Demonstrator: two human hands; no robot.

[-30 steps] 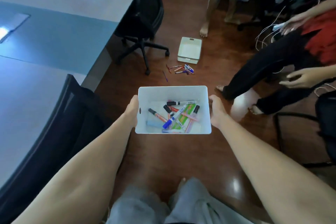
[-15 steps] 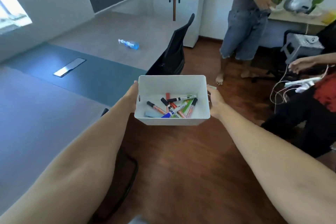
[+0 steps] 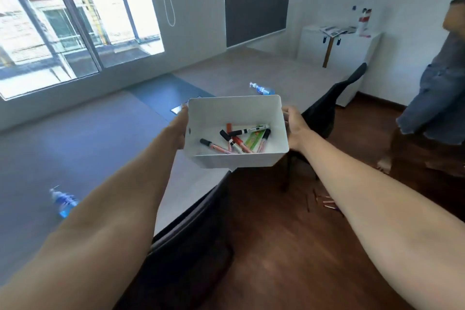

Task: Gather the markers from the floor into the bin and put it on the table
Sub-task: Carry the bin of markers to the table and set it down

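Holding white bin [image 3: 236,161], long side running 9 to 3 o'clock, above table [image 3: 100,138] edge. Left hand [image 3: 180,131] and right hand [image 3: 295,128] pressing its short ends. Markers [image 3: 236,138] lying inside, mostly pointing toward 1 o'clock.

Fingers of both hands hidden behind bin [image 3: 236,161] walls; blurred bottle [image 3: 63,202]; bystander [image 3: 437,98] cut off at right edge.

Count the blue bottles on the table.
2. One blue pump bottle lies on its side at the table's far end, just beyond the white bin. The other blue bottle, blurred, lies near the left forearm. Arms or the bin may hide others.
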